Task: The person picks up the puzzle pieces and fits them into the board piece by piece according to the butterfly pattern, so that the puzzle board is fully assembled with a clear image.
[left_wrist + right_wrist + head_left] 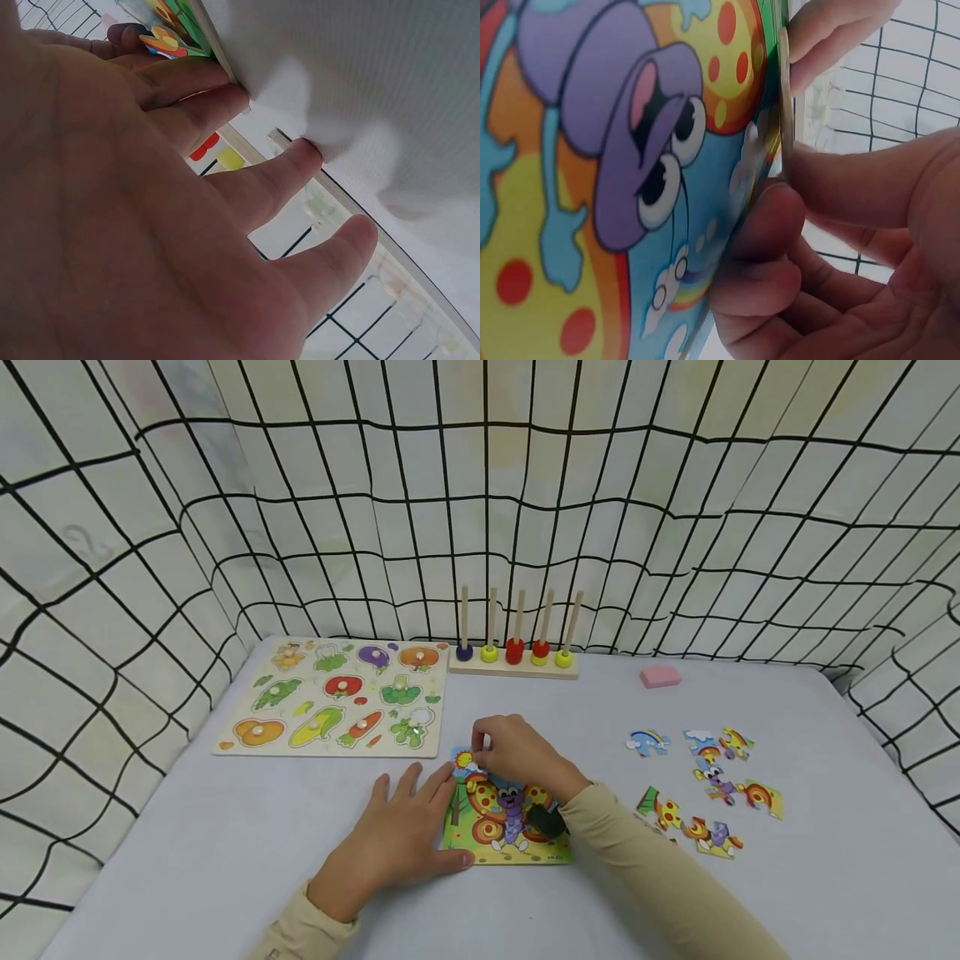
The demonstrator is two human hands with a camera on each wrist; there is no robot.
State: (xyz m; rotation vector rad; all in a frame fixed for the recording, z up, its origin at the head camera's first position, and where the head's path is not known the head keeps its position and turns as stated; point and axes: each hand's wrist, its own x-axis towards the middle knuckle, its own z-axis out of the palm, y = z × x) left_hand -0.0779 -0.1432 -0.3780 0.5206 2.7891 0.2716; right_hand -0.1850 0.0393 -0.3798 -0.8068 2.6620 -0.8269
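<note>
A jigsaw board (468,852) with a purple butterfly picture lies in front of me. My right hand (521,750) is over its upper left corner and pinches a thin puzzle piece (784,105) between thumb and fingers. The right wrist view shows that piece edge-on, right at the board's surface. Near it in the head view is a printed sun (465,759). My left hand (401,827) lies spread with straight fingers along the board's left edge, thumb by the lower left corner. The left wrist view shows its fingertips (304,154) on the white tabletop.
Several loose puzzle pieces (717,785) are scattered at the right. A vegetable peg puzzle (300,752) lies at the back left, beside a wooden bead counter (513,668) with upright rods. A pink block (660,677) sits at the back right. Black netting (487,497) rises behind.
</note>
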